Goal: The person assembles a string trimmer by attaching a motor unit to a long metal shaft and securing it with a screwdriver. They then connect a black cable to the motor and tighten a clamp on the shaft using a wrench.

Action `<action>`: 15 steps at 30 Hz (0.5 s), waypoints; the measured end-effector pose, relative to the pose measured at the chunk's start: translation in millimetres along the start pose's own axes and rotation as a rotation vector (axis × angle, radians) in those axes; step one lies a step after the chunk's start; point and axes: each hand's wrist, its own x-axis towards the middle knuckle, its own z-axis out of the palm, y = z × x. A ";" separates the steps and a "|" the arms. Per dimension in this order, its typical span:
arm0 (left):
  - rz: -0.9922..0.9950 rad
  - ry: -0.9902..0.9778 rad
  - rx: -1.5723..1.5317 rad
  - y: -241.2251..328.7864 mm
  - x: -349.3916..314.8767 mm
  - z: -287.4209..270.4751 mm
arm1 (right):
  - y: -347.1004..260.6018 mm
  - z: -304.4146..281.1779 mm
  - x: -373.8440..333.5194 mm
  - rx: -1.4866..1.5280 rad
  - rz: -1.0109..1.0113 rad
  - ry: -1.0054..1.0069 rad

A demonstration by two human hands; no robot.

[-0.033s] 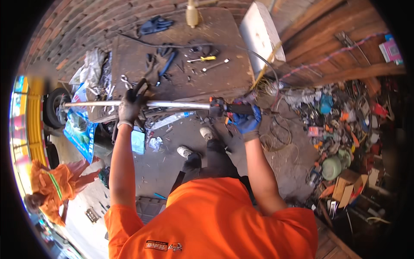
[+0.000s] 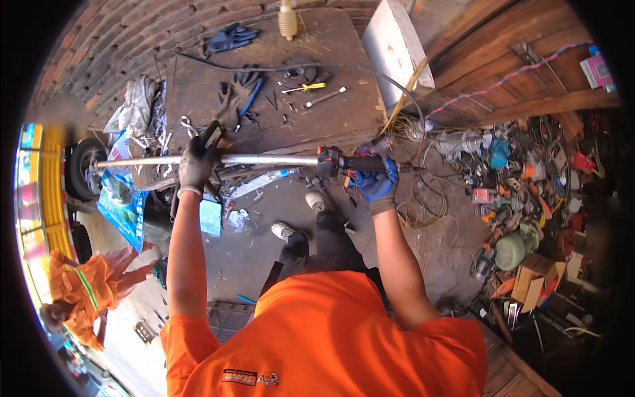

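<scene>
Across the front of me, roughly level, lies a long-shafted tool that looks like a trimmer, with a silver pole and a black and orange grip. My left hand, in a grey and dark work glove, is closed around the pole; a black handle piece juts up beside it. At the other end my right hand, in a blue glove, wraps the black rear grip. The pole's far left end carries a small dark head, seen too small to make out.
Beyond the pole stands a worn workbench with gloves, a yellow-handled screwdriver and a cable. A heap of parts and cables lie to the right. At the lower left is a person in orange, near a yellow vehicle.
The view has shifted slightly, so the bench items appear a little farther left. Both hands keep their hold on the trimmer, which has barely moved.
</scene>
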 end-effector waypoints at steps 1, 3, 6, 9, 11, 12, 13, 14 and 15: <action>0.006 0.068 0.271 -5.2 4.0 5.0 | -1.6 -6.8 5.1 0.002 -0.002 0.016; 0.048 0.137 0.470 -14.6 7.7 8.5 | -1.8 -11.6 8.0 -0.003 0.004 0.030; 0.110 0.119 0.329 -19.5 6.3 10.3 | 2.0 -6.0 2.6 -0.099 -0.051 0.144; 0.089 0.099 0.314 1.1 2.6 9.4 | 0.0 -3.6 -3.9 -0.164 -0.009 0.158; 0.103 0.157 0.408 -7.9 3.8 5.1 | -1.3 5.1 -17.5 -0.209 0.065 0.181; 0.108 0.186 0.452 -12.1 3.6 5.1 | -1.7 16.3 -27.7 -0.234 0.102 0.193; 0.094 0.157 0.408 -2.2 1.5 8.0 | 0.3 33.7 -39.7 -0.258 0.095 0.234; 0.063 0.171 0.417 7.9 -0.7 11.3 | -0.9 29.1 -44.2 -0.298 0.118 0.230; 0.061 0.184 0.412 -5.9 1.0 11.1 | -0.7 23.2 -48.1 -0.343 0.147 0.224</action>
